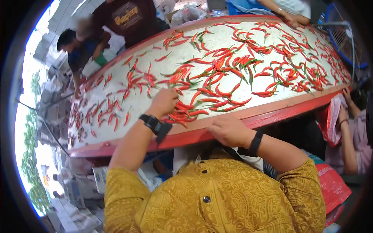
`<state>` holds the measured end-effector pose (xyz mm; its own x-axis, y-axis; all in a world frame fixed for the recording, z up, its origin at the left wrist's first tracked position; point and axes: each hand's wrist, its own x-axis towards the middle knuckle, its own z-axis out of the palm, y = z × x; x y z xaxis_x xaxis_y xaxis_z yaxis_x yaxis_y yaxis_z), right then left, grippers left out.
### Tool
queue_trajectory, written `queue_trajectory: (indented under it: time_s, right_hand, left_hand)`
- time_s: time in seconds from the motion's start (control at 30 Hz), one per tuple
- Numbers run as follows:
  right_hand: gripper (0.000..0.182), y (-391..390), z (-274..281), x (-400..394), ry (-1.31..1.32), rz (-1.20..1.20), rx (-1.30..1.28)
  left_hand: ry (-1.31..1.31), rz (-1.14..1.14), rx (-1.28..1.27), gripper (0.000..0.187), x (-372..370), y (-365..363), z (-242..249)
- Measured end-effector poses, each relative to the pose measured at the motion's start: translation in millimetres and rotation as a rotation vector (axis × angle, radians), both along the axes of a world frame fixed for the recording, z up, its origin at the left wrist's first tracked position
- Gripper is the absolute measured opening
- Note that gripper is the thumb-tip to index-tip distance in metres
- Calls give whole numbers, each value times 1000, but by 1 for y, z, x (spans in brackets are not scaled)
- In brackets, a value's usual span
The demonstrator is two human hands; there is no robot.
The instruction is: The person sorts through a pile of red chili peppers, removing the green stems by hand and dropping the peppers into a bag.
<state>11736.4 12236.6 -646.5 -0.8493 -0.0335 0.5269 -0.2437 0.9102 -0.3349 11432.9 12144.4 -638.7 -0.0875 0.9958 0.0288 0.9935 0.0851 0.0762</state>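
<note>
Many red chili peppers [221, 104] with green stems lie scattered over a long, pale table top [217, 37]. My left hand [165, 101] is over the near side of the table, its fingers curled in at a red chili pepper beside the fingertips. Just to its right, a denser heap of chili peppers [186, 112] reaches the near rim. My right hand [230, 131] hovers at the red-painted table rim [272, 118], fingers bent inward. Its palm and fingertips are hidden, so what it holds, if anything, does not show.
Across the table stand two people, one in a dark printed shirt [128, 19]; another person's hand [289, 18] rests on the far right edge. To my right, a person's hands hold a pink bag [335, 118]. A blue-rimmed fan [345, 37] stands at the right end.
</note>
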Motion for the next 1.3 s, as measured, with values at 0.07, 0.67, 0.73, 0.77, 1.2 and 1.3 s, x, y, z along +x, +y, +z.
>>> queue_trajectory:
  time_s: [0.07, 0.67, 0.73, 0.77, 1.2, 1.3]
  right_hand:
    - [12, 18, -8, 18, 18, -56, -30]
    - [12, 101, -26, 99, 67, -205, 80]
    - [12, 109, -26, 107, 60, -195, 70]
    - [12, 114, -26, 111, 56, -191, 75]
    - [11, 165, -25, 160, 16, -177, 30]
    - [10, 173, -25, 171, -4, -162, 2]
  left_hand:
    - [106, 137, 67, 11, -7, -7, 7]
    - [125, 441, -2, 14, 5, 56, 0]
    - [101, 486, 12, 17, -6, 50, 10]
    - [87, 485, 87, 17, -15, 48, 12]
    - [-798, 622, 334, 18, 84, 27, 54]
    - [-1164, 739, 683, 11, 100, -11, 64]
